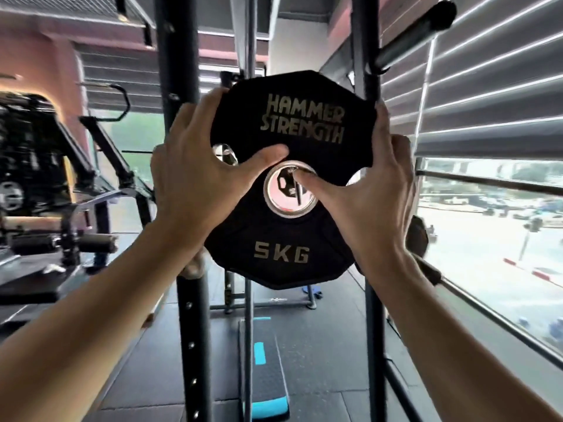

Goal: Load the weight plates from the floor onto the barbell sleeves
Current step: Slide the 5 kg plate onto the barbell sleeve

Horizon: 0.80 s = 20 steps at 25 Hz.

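Observation:
I hold a black 5 kg weight plate (283, 242), marked HAMMER STRENGTH, upright at chest height in front of the rack. My left hand (195, 178) grips its left edge, thumb lying across the face near the hub. My right hand (374, 196) grips the right edge, thumb at the rim of the shiny centre hole (289, 197). Whether the hole sits on the barbell sleeve I cannot tell. A thin dark bar (487, 181) runs off to the right behind my right hand.
Black rack uprights stand left (182, 56) and right (365, 50) of the plate, with a thick peg (417, 32) jutting out top right. A black and blue step platform (263, 367) lies on the floor below. Gym machines (36, 178) are on the left, windows with blinds (487, 102) on the right.

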Motion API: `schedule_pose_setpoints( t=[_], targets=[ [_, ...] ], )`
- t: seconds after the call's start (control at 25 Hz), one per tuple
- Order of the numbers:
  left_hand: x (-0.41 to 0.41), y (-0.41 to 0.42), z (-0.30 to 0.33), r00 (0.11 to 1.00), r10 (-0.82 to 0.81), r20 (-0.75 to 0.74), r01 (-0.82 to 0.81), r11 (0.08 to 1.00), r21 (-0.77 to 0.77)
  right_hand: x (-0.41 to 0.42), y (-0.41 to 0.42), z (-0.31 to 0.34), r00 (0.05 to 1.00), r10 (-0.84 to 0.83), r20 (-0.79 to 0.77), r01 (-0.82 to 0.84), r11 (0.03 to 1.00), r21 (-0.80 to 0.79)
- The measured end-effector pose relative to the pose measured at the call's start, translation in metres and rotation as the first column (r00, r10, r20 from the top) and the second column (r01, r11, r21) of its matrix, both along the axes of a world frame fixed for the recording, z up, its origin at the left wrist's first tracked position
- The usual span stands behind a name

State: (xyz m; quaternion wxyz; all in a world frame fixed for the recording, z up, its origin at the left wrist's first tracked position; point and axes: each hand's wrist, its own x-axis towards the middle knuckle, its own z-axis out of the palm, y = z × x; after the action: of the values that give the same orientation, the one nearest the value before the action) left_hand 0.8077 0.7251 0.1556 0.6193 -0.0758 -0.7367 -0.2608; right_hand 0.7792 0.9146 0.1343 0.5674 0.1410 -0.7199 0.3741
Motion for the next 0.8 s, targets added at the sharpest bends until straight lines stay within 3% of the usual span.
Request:
schedule_pose_setpoints(
  t=[0.28, 0.48, 0.8],
  targets=[
    [0.020, -0.078, -0.030, 0.976, 0.163, 0.143, -0.162, 0.987, -0.017, -0.006, -0.081, -0.033, 0.967, 0.203, 0.154, -0.200, 0.979, -0.037],
    [0.020, -0.103, -0.052, 0.947, 0.207, 0.245, -0.212, 0.977, -0.006, -0.014, -0.110, -0.055, 0.943, 0.210, 0.258, -0.214, 0.977, -0.012],
    [0.023, -0.108, -0.071, 0.939, 0.200, 0.282, -0.203, 0.979, -0.018, -0.008, -0.109, -0.078, 0.926, 0.217, 0.307, -0.229, 0.973, 0.003]
  ],
)
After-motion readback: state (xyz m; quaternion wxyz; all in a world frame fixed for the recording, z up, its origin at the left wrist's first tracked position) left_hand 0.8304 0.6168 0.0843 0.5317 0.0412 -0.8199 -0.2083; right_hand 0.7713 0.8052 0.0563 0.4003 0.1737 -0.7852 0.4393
